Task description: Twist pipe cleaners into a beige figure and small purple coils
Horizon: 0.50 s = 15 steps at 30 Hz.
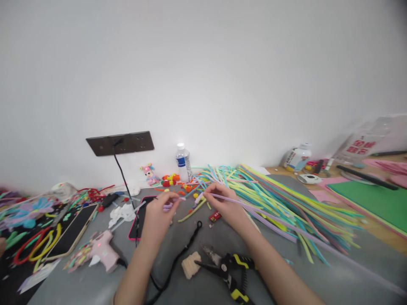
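My left hand [160, 212] is closed in a pinch on the end of a lilac pipe cleaner [254, 208], above a pink-cased phone [140, 218]. My right hand [224, 204] pinches the same pipe cleaner a little to the right; its long tail runs off toward the lower right. Both hands hover over the grey table [333, 275], just in front of a big heap of pastel pipe cleaners [280, 197]. A short yellow-green piece [190, 212] lies between the hands.
Black-and-yellow pliers [227, 267] and a pale yarn bundle [191, 265] lie near my forearms. A pink glue gun [103, 250] rests at the left, a second phone [71, 231] beside it. A water bottle [183, 161], small toys [149, 174] and a wall socket [121, 143] stand behind. Green sheets [375, 203] lie at right.
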Motion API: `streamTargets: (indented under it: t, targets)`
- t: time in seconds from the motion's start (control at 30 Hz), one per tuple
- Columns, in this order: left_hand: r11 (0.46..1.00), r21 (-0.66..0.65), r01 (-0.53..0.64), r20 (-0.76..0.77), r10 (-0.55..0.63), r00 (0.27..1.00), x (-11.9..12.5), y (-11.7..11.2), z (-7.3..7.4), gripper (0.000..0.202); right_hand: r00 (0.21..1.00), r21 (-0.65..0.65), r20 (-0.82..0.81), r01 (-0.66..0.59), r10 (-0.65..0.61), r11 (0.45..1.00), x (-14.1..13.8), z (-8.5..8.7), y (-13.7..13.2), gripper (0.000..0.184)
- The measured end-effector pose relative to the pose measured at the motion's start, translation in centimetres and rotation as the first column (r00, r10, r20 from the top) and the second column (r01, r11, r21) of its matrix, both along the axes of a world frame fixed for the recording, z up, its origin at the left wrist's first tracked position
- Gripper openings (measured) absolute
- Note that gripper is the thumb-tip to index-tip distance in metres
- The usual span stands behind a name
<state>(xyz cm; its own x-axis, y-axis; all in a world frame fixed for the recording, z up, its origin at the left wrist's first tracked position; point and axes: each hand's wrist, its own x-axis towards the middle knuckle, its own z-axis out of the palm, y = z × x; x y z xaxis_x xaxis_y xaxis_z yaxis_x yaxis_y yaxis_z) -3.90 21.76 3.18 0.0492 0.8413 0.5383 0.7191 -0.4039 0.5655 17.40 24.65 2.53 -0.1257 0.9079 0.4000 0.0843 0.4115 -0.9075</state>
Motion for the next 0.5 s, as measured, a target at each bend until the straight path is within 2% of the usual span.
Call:
streamTargets:
  t: [0.07, 0.13, 0.2, 0.37, 0.43, 0.5]
  targets:
    - [0.971, -0.201, -0.13, -0.047, 0.123, 0.991, -2.1, 0.5, -0.1, 0.009, 0.999, 0.009, -0.031, 0.031, -0.031, 0.999, 0.3, 0.0, 0.2, 0.019]
    - [0.93, -0.328, -0.166, -0.097, 0.141, 0.985, -3.8, 0.8, -0.5, 0.008, 0.998, 0.002, -0.051, 0.036, -0.035, 0.999, 0.3, 0.0, 0.3, 0.023]
    - [0.902, -0.394, -0.178, -0.15, 0.128, 0.98, -4.8, 0.8, -1.3, 0.009, 0.998, -0.017, -0.055, 0.016, -0.017, 1.0, 0.2, 0.1, 0.1, 0.023]
    - [0.872, -0.439, -0.217, -0.281, 0.096, 0.955, -5.3, 0.2, -2.8, 0.01, 0.999, -0.013, -0.046, -0.024, 0.024, 1.0, -0.1, 0.3, -0.4, 0.019]
    - [0.886, -0.415, -0.205, -0.262, 0.099, 0.96, -5.1, 0.1, -2.6, 0.012, 0.999, 0.04, -0.035, -0.032, 0.034, 0.999, -0.1, 0.3, -0.5, 0.017]
    - [0.917, -0.368, -0.155, -0.161, 0.101, 0.982, -4.5, 0.2, -1.9, 0.014, 0.998, 0.102, -0.014, -0.054, 0.056, 0.993, 0.0, 0.2, -0.5, 0.017]
